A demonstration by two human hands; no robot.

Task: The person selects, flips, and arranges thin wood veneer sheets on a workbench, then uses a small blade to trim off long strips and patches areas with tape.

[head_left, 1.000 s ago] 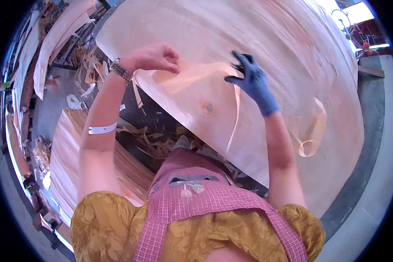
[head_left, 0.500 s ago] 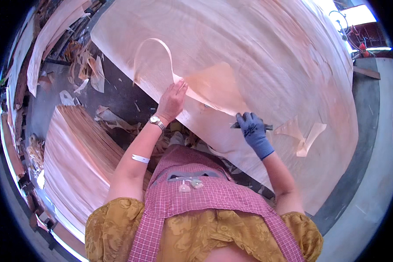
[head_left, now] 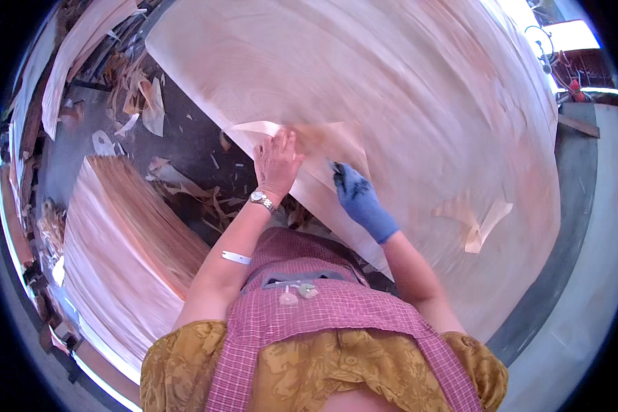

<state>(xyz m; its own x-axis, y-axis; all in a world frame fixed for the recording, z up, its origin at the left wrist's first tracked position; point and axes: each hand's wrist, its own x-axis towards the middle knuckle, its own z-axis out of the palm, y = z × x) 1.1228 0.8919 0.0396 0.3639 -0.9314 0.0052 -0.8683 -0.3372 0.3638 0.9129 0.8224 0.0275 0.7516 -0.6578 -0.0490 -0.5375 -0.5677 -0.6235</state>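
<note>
Veneer strip (head_left: 302,141) now lowered flat, left hand (head_left: 276,161) pressing it open-palmed, gloved right hand (head_left: 357,199) grip unclear

Left hand (head_left: 276,161) bare; silver wristwatch (head_left: 259,199) at wrist, white band (head_left: 237,257) on forearm. Right hand (head_left: 359,200) in blue glove. Pink checked apron (head_left: 336,323) over mustard patterned short-sleeved top (head_left: 185,364).

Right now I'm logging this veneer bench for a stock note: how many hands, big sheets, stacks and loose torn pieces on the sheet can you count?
Bare left hand: 1
Blue-gloved right hand: 1
Large veneer sheet: 1
Veneer stack at the left: 1
Small veneer piece under the hands: 1
Torn curled strip on the sheet: 1
Total: 6
</note>
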